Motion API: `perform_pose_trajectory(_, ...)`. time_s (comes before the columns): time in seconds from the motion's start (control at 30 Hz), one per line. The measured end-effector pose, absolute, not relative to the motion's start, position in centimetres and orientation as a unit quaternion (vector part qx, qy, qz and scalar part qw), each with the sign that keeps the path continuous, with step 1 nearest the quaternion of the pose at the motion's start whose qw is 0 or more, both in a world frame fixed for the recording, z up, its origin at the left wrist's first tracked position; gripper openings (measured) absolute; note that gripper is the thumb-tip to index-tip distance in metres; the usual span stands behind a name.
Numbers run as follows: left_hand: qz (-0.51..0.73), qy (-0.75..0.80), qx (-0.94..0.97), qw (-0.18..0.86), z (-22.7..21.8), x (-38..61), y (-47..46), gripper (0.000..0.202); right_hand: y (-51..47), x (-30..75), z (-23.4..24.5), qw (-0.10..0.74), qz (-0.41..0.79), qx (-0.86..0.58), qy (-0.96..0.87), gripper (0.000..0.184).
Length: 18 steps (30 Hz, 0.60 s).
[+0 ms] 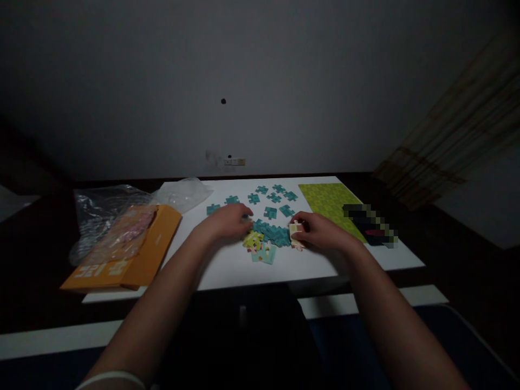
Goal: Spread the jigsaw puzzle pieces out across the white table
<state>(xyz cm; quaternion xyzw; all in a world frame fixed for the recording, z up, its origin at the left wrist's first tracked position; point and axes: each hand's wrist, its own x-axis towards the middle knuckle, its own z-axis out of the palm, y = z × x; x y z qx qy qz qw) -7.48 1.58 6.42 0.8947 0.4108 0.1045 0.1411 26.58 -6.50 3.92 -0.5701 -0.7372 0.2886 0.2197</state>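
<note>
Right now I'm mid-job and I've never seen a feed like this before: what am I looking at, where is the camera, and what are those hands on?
There is no machine here: these are a person's two bare hands, filmed by one camera worn on the head, looking forward and down, so the arms reach in from the bottom. The room is dim.

The left hand rests on a pile of teal puzzle pieces in the middle of the white table. The right hand holds a pale puzzle piece at the pile's edge. More loose teal pieces lie spread out behind the hands, and a few yellow-green pieces lie nearer the camera.

To the left is an orange box with clear plastic bags on and behind it. To the right lies a green board. A blurred-out dark item sits beside it; I cannot tell what it is.
</note>
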Motion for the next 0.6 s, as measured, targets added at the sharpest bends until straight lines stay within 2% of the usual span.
perform_pose_trajectory(0.13,0.143,0.310,0.925,0.167,5.0,-5.8,-4.3,0.043,-7.3,26.3,2.7,0.306,0.282,-0.589,-0.693,0.028)
perform_pose_trajectory(0.27,0.180,0.348,0.909,0.140,2.7,-5.9,-8.2,0.035,-8.1,24.3,0.9,0.371,0.285,-0.606,-0.644,0.030)
perform_pose_trajectory(0.47,0.245,0.352,0.892,0.142,0.2,-7.0,-9.3,0.031,-9.0,22.9,0.0,0.464,0.265,-0.603,-0.593,0.032)
perform_pose_trajectory(0.6,0.270,0.326,0.893,0.155,-0.8,-8.0,-9.4,0.032,-9.6,24.5,-0.1,0.444,0.157,-0.625,-0.623,0.036)
